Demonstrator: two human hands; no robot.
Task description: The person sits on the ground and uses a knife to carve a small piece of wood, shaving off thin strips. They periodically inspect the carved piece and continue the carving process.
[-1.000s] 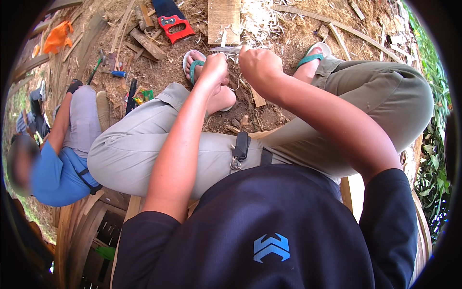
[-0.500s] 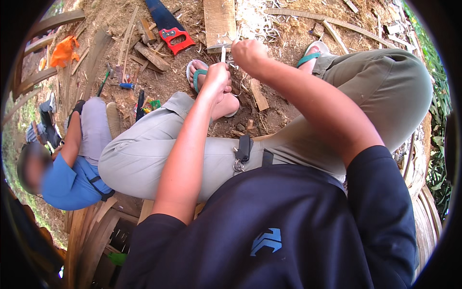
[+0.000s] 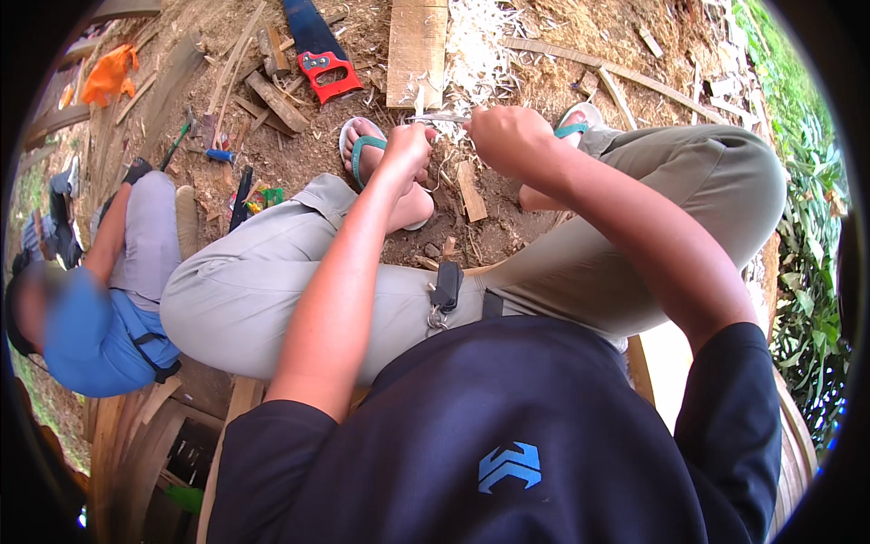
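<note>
left fingers (image 3: 417, 148) curled | right fingers (image 3: 494, 129) curled (fist-like) | both forearms (image 3: 333, 290) extended forward

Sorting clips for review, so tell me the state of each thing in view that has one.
left hand: closed around the stick
stick: held, end sticking out
right hand: closed on the knife
knife: blade bare, crossing the stick; contact unclear
saw: lying on the ground, not held
shavings: scattered beside the plank
orange cloth: crumpled
sandals: worn

Right hand (image 3: 514, 140): I'm seeing it drawing away from the left hand (image 3: 408, 154).
Knife blade (image 3: 442, 117): it's showing just short of the board (image 3: 417, 54), no longer overlapping it.
</note>
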